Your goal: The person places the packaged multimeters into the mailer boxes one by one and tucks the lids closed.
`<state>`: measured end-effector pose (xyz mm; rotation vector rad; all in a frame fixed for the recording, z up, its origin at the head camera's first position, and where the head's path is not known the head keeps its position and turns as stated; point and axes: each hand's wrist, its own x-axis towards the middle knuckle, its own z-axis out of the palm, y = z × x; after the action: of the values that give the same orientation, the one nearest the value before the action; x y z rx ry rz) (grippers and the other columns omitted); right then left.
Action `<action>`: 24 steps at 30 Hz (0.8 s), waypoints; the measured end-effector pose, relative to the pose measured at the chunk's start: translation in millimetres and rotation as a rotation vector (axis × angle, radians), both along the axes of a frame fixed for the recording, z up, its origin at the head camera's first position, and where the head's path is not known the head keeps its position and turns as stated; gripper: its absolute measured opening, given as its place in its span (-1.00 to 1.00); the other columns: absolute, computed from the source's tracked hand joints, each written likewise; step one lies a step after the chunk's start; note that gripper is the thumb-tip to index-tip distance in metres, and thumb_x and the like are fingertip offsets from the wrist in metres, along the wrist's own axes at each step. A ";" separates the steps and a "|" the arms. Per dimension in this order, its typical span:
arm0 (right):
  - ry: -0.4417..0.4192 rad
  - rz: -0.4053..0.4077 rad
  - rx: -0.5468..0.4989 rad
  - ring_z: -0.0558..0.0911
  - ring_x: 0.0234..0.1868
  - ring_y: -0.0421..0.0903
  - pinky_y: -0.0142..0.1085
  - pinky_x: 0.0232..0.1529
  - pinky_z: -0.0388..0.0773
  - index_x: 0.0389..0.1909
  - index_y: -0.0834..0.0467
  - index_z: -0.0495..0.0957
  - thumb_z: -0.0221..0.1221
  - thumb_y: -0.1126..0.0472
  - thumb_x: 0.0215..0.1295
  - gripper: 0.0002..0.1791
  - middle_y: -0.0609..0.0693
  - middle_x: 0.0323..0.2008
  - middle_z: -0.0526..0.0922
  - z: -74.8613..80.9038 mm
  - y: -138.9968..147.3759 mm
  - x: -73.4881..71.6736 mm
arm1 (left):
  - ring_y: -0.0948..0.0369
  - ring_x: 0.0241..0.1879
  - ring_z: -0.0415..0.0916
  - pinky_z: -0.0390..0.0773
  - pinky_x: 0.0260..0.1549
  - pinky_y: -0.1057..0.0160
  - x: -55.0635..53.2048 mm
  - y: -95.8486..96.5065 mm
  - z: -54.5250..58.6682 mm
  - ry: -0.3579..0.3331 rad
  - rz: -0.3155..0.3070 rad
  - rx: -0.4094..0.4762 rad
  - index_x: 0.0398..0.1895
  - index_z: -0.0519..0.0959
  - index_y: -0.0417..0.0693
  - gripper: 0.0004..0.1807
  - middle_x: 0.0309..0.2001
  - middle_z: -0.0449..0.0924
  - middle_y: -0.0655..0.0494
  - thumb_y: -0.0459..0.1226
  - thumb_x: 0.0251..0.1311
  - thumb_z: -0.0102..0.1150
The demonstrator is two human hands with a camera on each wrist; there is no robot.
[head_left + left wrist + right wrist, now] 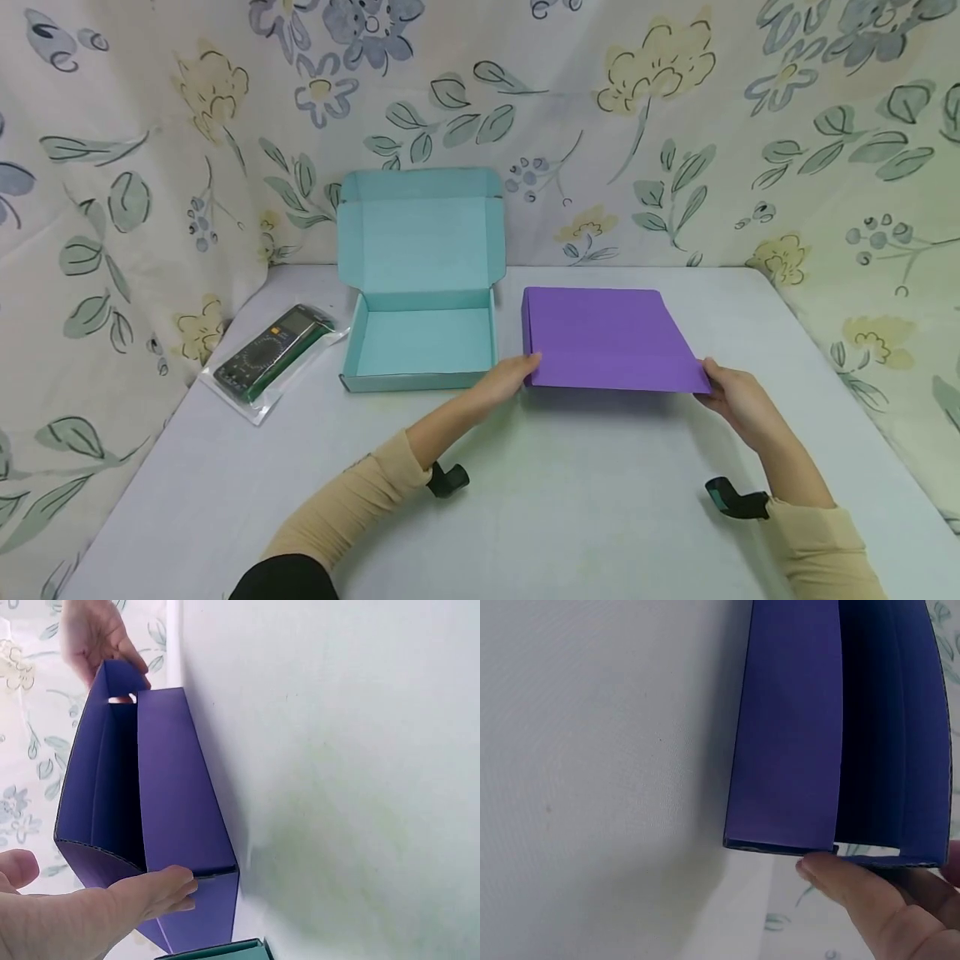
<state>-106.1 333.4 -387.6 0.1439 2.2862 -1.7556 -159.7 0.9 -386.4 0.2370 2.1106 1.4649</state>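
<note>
1. Pale fabric (570,125) printed with blue and yellow flowers and green leaves hangs behind and beside a white desk (585,517).
2. A purple box (600,337) is on the right half of the desk, its broad lid facing up. The wrist views show a dark gap between the lid and the box's near wall, so the lid is partly raised along that side.
3. The left hand (504,385) touches the box's near left corner. Its fingers (154,892) lie fairly straight against the end wall, and the thumb stands apart from them.
4. The right hand (738,402) pinches the purple lid's near right corner, with the thumb above and fingers beneath.
5. Just left of the purple box, close to the left hand, a teal box (420,382) stands open; its lid (423,242) rises upright at the back, in front of the fabric.
6. Farther left, a dark multimeter (262,354) with a green side lies at a slant inside a clear plastic bag (258,410).
7. Both arms wear beige sleeves (348,500), and a small black device (448,481) sits at each wrist.
</note>
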 end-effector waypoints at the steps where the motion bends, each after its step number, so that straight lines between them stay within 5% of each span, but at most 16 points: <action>1: 0.002 0.002 0.006 0.52 0.08 -0.35 -0.48 0.07 0.49 0.34 0.68 -0.22 -0.42 0.01 0.59 -0.24 0.61 0.37 -0.12 0.1 0.5 0.5 | -0.08 0.41 0.11 0.14 0.37 -0.04 1.5 -0.5 -0.2 0.002 -0.002 0.000 0.47 0.13 -0.27 -0.31 0.44 0.15 -0.17 0.05 0.51 -0.31; 3: 0.011 0.006 0.005 0.44 -0.15 -0.60 -0.55 -0.07 0.54 0.31 0.71 -0.18 -0.43 0.11 0.59 -0.32 0.64 0.34 -0.07 -0.7 1.3 1.0 | -0.09 0.41 0.13 0.16 0.37 -0.05 3.4 -1.2 -0.3 0.002 -0.006 0.006 0.47 0.12 -0.28 -0.32 0.44 0.15 -0.18 0.03 0.52 -0.31; 12: -0.009 -0.013 -0.013 0.46 -0.12 -0.57 -0.52 -0.02 0.54 0.35 0.64 -0.18 -0.36 0.23 0.58 -0.40 0.59 0.37 -0.09 -7.2 -0.8 1.5 | -0.07 0.31 0.27 0.21 0.33 -0.06 4.5 -2.5 -7.0 0.005 0.002 0.021 0.46 0.18 -0.22 -0.37 0.40 0.25 -0.17 0.01 0.52 -0.29; 15: -0.028 -0.017 -0.012 0.46 0.12 -0.36 -0.51 0.04 0.49 0.38 0.59 -0.25 -0.37 0.21 0.58 -0.39 0.56 0.39 -0.13 -8.7 -2.0 1.6 | -0.07 0.34 0.24 0.21 0.34 -0.06 5.3 -2.4 -9.0 -0.005 0.001 0.017 0.45 0.20 -0.21 -0.36 0.40 0.25 -0.16 0.03 0.51 -0.27; 19: -0.052 -0.022 -0.001 0.20 0.39 0.03 -0.40 0.18 0.41 0.39 0.57 -0.27 -0.41 0.21 0.58 -0.40 0.56 0.40 -0.16 -10.6 -3.5 1.2 | -0.10 0.38 0.19 0.18 0.35 -0.08 6.4 -2.8 -8.4 -0.006 0.008 -0.006 0.43 0.23 -0.26 -0.33 0.39 0.25 -0.20 0.05 0.50 -0.25; 24: -0.069 -0.033 -0.011 -0.03 0.42 0.31 -0.17 0.29 0.23 0.39 0.57 -0.27 -0.45 0.23 0.58 -0.42 0.55 0.41 -0.18 -12.7 -5.4 -0.8 | -0.13 0.37 0.19 0.18 0.33 -0.14 5.4 -4.6 -3.8 -0.025 0.026 -0.085 0.39 0.25 -0.33 -0.29 0.35 0.29 -0.24 0.08 0.46 -0.20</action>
<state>-106.9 328.0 -400.3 0.2370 2.2377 -1.7507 -154.2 -3.6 -390.3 0.1586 2.1582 1.3819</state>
